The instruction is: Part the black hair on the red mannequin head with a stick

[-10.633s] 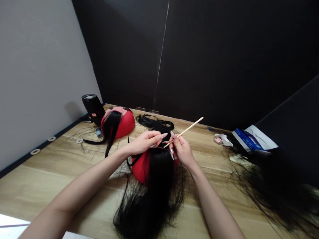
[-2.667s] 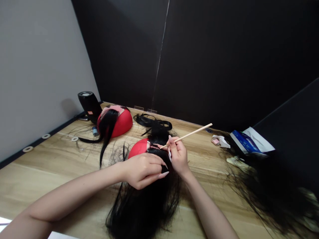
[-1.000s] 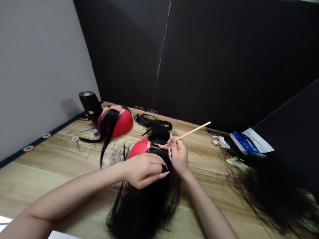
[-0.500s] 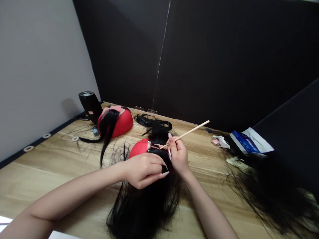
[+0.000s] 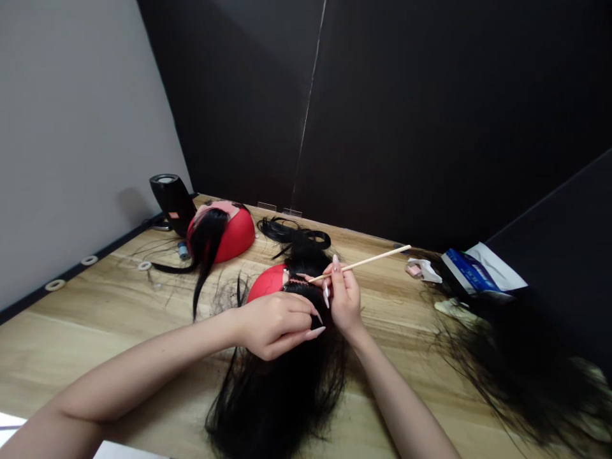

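Observation:
In front of me a wig of long black hair [image 5: 277, 408] lies over a red dome-shaped head block [image 5: 264, 284], its hair hanging toward me across the table. My right hand [image 5: 345, 299] pinches a thin wooden stick [image 5: 377, 256], whose lower tip touches a pinkish strip [image 5: 297, 281] running between the dark hair at the top. My left hand [image 5: 280, 326] rests on the hair just nearer to me, fingers curled and thumb meeting fingertips. Whatever lies in that pinch, perhaps strands, is too small to make out.
A second red dome [image 5: 243, 237] with a black hairpiece stands at the back left beside a black cylindrical speaker [image 5: 173, 204] and a small thread spool [image 5: 183, 250]. On the right are a blue packet [image 5: 471, 271], crumpled tissue [image 5: 428, 271] and a dark heap of hair [image 5: 516, 357].
My right hand has turned slightly, and the stick's upper end has swung down and to the right. My left hand has stayed in place on the hair.

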Tool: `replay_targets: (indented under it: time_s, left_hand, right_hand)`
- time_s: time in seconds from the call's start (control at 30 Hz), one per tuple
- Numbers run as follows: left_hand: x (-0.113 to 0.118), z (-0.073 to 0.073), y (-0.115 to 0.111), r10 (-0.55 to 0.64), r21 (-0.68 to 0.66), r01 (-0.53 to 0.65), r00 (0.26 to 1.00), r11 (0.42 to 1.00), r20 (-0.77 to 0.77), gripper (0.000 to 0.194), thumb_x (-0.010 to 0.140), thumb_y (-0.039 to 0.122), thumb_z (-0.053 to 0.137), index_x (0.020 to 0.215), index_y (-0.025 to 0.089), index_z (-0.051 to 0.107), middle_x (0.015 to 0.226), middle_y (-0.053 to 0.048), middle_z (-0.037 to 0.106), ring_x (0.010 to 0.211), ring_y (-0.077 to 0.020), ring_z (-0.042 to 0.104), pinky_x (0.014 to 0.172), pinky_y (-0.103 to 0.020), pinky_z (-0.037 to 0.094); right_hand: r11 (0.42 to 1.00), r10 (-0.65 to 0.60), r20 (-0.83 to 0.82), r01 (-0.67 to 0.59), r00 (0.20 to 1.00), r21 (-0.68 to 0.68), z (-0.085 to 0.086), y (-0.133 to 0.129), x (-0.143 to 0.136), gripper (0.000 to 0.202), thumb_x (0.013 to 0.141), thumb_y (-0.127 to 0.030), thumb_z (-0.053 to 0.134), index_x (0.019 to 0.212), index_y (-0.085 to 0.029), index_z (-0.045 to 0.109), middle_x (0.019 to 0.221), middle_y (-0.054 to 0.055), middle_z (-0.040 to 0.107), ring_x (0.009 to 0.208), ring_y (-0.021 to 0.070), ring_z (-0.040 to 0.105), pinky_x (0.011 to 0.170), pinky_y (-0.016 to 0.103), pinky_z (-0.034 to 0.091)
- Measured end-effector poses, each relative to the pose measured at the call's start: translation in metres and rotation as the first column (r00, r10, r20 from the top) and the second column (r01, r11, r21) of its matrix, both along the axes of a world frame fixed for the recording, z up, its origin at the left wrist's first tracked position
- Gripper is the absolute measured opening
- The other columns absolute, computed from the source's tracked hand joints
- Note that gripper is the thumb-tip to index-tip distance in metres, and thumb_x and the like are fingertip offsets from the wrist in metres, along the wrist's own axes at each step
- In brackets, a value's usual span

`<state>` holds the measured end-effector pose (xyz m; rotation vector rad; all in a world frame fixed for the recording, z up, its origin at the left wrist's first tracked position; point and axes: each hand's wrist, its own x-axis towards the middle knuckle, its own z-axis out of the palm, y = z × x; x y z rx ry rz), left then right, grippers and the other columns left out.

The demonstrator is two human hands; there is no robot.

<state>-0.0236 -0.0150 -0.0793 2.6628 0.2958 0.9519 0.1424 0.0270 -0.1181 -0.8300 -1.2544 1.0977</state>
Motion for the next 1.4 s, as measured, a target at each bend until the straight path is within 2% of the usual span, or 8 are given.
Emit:
replay_targets:
  time_s: [0.13, 0.23, 0.4, 0.57, 0.67, 0.83, 1.07, 1.4]
  left_hand:
    - [-0.007, 0.012, 0.001, -0.007, -0.178, 0.011, 1.0, 0.984, 0.02, 0.026, 0.096, 0.016, 0.04, 0.072, 0.015, 0.051, 0.07, -0.007, 0.06, 0.08, -0.0169, 0.062, 0.08, -0.027, 0.052]
    - [-0.018, 0.025, 0.007, 0.108, -0.224, -0.085, 0.99, 0.971, 0.094, 0.029, 0.097, 0.017, 0.039, 0.07, 0.015, 0.05, 0.069, -0.004, 0.055, 0.073, -0.0141, 0.056, 0.077, -0.028, 0.048]
    - [-0.032, 0.037, 0.021, 0.379, -0.114, -0.372, 0.924, 0.921, 0.049, 0.031, 0.099, 0.022, 0.037, 0.073, 0.014, 0.052, 0.069, -0.002, 0.049, 0.07, -0.0136, 0.045, 0.076, -0.03, 0.038]
    - [-0.023, 0.033, 0.027, 0.487, 0.072, -0.483, 0.855, 0.873, -0.177, 0.037, 0.101, 0.029, 0.035, 0.071, 0.014, 0.051, 0.071, -0.002, 0.049, 0.073, -0.0151, 0.044, 0.078, -0.031, 0.036]
    - [-0.014, 0.027, 0.03, 0.542, 0.199, -0.504, 0.79, 0.84, -0.286, 0.037, 0.101, 0.03, 0.032, 0.076, 0.015, 0.055, 0.077, -0.005, 0.055, 0.08, -0.0181, 0.046, 0.08, -0.032, 0.036]
    - [-0.006, 0.018, 0.034, 0.597, 0.316, -0.511, 0.731, 0.8, -0.33, 0.039, 0.101, 0.031, 0.029, 0.081, 0.015, 0.059, 0.081, -0.007, 0.059, 0.081, -0.0197, 0.049, 0.079, -0.034, 0.036]
    - [-0.006, 0.013, 0.034, 0.571, 0.36, -0.457, 0.747, 0.813, -0.341, 0.032, 0.099, 0.029, 0.035, 0.085, 0.016, 0.061, 0.081, -0.005, 0.061, 0.08, -0.0199, 0.049, 0.076, -0.033, 0.036]
    - [-0.004, 0.016, 0.031, 0.596, 0.328, -0.5, 0.705, 0.802, -0.383, 0.034, 0.1, 0.029, 0.033, 0.087, 0.016, 0.061, 0.085, -0.006, 0.058, 0.081, -0.0199, 0.05, 0.076, -0.034, 0.038]
  right_hand:
    - [1.0, -0.008, -0.011, 0.008, 1.0, 0.0, -0.001, 0.0, -0.001, 0.037, 0.091, -0.054, 0.051, 0.079, -0.02, 0.052, 0.055, -0.007, 0.045, 0.043, 0.0058, 0.04, 0.042, 0.017, 0.035]
    - [1.0, -0.019, -0.011, 0.019, 1.0, 0.001, 0.0, -0.002, -0.001, 0.037, 0.089, -0.055, 0.053, 0.078, -0.02, 0.052, 0.052, -0.007, 0.044, 0.043, 0.0068, 0.042, 0.041, 0.017, 0.034]
    - [1.0, -0.028, -0.045, 0.027, 0.999, -0.009, 0.0, -0.003, -0.002, 0.035, 0.09, -0.054, 0.053, 0.079, -0.02, 0.053, 0.051, -0.008, 0.045, 0.042, 0.0062, 0.04, 0.043, 0.017, 0.037]
    - [1.0, -0.026, -0.07, 0.026, 0.997, -0.006, -0.002, -0.003, -0.003, 0.034, 0.088, -0.053, 0.055, 0.081, -0.02, 0.052, 0.053, -0.008, 0.046, 0.043, 0.0055, 0.041, 0.043, 0.017, 0.037]
    - [0.999, -0.034, -0.096, 0.033, 0.995, -0.008, -0.002, -0.003, -0.003, 0.034, 0.087, -0.053, 0.057, 0.081, -0.021, 0.051, 0.056, -0.008, 0.048, 0.044, 0.0052, 0.042, 0.042, 0.016, 0.036]
    - [0.998, -0.053, -0.133, 0.051, 0.99, -0.021, -0.004, -0.005, -0.005, 0.032, 0.088, -0.052, 0.057, 0.082, -0.021, 0.051, 0.059, -0.007, 0.051, 0.046, 0.0055, 0.044, 0.043, 0.017, 0.037]
    - [0.999, -0.045, -0.148, 0.04, 0.988, -0.036, -0.002, -0.003, -0.004, 0.034, 0.086, -0.052, 0.059, 0.079, -0.02, 0.051, 0.056, -0.007, 0.05, 0.044, 0.0049, 0.041, 0.042, 0.017, 0.035]
    - [0.997, -0.07, -0.139, 0.064, 0.988, -0.047, 0.002, -0.005, -0.006, 0.035, 0.084, -0.053, 0.06, 0.079, -0.02, 0.051, 0.055, -0.007, 0.049, 0.043, 0.0055, 0.041, 0.041, 0.017, 0.036]
